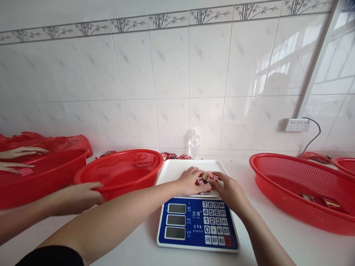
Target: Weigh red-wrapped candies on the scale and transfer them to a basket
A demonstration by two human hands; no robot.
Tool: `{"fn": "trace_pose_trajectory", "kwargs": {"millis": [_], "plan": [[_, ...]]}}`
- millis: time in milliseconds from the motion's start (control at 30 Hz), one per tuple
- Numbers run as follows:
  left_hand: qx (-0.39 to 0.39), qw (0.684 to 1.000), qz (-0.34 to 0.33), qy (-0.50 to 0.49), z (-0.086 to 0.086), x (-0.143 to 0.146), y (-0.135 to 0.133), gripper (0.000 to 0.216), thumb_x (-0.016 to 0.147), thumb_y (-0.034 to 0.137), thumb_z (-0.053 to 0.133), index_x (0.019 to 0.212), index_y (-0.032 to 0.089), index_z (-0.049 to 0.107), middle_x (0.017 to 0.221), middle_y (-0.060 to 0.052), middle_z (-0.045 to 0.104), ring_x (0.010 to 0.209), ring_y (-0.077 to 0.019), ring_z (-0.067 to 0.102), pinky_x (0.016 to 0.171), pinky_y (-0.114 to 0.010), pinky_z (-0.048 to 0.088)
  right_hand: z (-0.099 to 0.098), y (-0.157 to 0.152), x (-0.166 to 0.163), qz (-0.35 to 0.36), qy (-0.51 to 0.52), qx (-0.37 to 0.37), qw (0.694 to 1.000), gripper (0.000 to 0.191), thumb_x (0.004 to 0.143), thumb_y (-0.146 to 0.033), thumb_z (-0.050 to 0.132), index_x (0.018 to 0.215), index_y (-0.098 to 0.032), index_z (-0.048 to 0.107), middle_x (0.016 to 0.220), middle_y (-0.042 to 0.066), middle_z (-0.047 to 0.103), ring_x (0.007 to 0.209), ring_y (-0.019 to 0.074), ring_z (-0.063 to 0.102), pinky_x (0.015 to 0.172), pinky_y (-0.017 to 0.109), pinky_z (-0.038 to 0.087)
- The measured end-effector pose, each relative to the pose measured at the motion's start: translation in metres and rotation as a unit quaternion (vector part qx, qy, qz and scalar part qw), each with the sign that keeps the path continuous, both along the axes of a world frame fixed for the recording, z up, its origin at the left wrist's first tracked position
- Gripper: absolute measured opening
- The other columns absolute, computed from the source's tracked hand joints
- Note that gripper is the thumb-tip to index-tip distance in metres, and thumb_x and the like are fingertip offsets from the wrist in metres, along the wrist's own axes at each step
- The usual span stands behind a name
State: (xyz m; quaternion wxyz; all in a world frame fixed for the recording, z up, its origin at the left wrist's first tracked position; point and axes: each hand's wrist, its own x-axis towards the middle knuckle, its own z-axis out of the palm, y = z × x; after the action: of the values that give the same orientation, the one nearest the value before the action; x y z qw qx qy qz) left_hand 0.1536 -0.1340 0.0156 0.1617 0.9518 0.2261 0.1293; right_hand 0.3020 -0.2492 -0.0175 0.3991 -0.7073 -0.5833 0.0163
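My left hand (190, 181) and my right hand (229, 186) are over the white pan (173, 170) of a digital scale (197, 223). Between them lies a small bunch of red-and-white printed packets (205, 178), with a bit of gold and dark wrapping showing. The fingers of both hands curl around this bunch from either side, the left thumb across its near edge. Some packets and fingertips are hidden under the hands. Below the pan, the scale's blue panel carries number keys, and its three displays look blank.
A co-worker's hand (85, 195) grips the rim of a red basket (119, 188) on the left; another's hands (24, 151) are above a farther red basket (63, 173). To the right, a red basket (266, 192) holds a few packets. A clear bottle (194, 144) stands by the tiled wall.
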Motion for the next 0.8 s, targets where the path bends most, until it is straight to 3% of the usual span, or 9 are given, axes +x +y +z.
{"fn": "trace_pose_trajectory", "kwargs": {"millis": [200, 400, 533, 700, 800], "plan": [[0.010, 0.999, 0.015, -0.047, -0.012, 0.009, 0.014, 0.054, 0.073, 0.060, 0.065, 0.110, 0.021, 0.062, 0.112, -0.010, 0.061, 0.108, -0.0299, 0.053, 0.093, -0.041, 0.042, -0.003, 0.002, 0.001, 0.007, 0.009, 0.010, 1.000, 0.034, 0.092, -0.040, 0.043, 0.116, -0.024, 0.062, 0.112, 0.006, 0.069, 0.101, 0.0257, 0.064, 0.082, 0.038, 0.048], [0.010, 0.995, 0.006, -0.098, -0.012, 0.011, 0.019, 0.033, 0.073, 0.047, 0.068, 0.092, 0.020, 0.063, 0.097, -0.006, 0.063, 0.096, -0.0254, 0.058, 0.085, -0.035, 0.045, -0.007, 0.004, 0.003, 0.018, 0.018, 0.035, 0.999, 0.032, 0.092, -0.039, 0.044, 0.115, -0.026, 0.061, 0.116, 0.006, 0.067, 0.102, 0.0254, 0.064, 0.083, 0.039, 0.049], [-0.024, 0.991, 0.031, -0.128, -0.013, 0.010, 0.017, 0.034, 0.079, 0.042, 0.064, 0.104, 0.019, 0.059, 0.104, -0.006, 0.065, 0.097, -0.0239, 0.059, 0.087, -0.035, 0.046, -0.009, 0.005, 0.002, 0.023, 0.025, 0.056, 0.998, 0.031, 0.092, -0.039, 0.044, 0.114, -0.025, 0.062, 0.119, 0.006, 0.065, 0.103, 0.0239, 0.063, 0.085, 0.038, 0.050], [-0.029, 0.986, 0.031, -0.158, -0.016, 0.008, 0.014, 0.040, 0.086, 0.037, 0.055, 0.121, 0.017, 0.054, 0.128, -0.012, 0.057, 0.120, -0.0241, 0.052, 0.104, -0.037, 0.038, -0.010, 0.005, 0.000, 0.030, 0.025, 0.061, 0.997, 0.031, 0.092, -0.039, 0.044, 0.114, -0.026, 0.062, 0.119, 0.005, 0.065, 0.099, 0.0229, 0.064, 0.083, 0.038, 0.051], [-0.017, 0.994, 0.028, -0.105, -0.016, 0.008, 0.012, 0.061, 0.081, 0.052, 0.059, 0.130, 0.016, 0.050, 0.138, -0.016, 0.050, 0.131, -0.0301, 0.042, 0.109, -0.043, 0.031, -0.009, 0.005, -0.001, 0.039, 0.021, 0.063, 0.997, 0.031, 0.091, -0.037, 0.044, 0.115, -0.028, 0.062, 0.122, 0.004, 0.064, 0.102, 0.0232, 0.064, 0.087, 0.039, 0.050]]}}
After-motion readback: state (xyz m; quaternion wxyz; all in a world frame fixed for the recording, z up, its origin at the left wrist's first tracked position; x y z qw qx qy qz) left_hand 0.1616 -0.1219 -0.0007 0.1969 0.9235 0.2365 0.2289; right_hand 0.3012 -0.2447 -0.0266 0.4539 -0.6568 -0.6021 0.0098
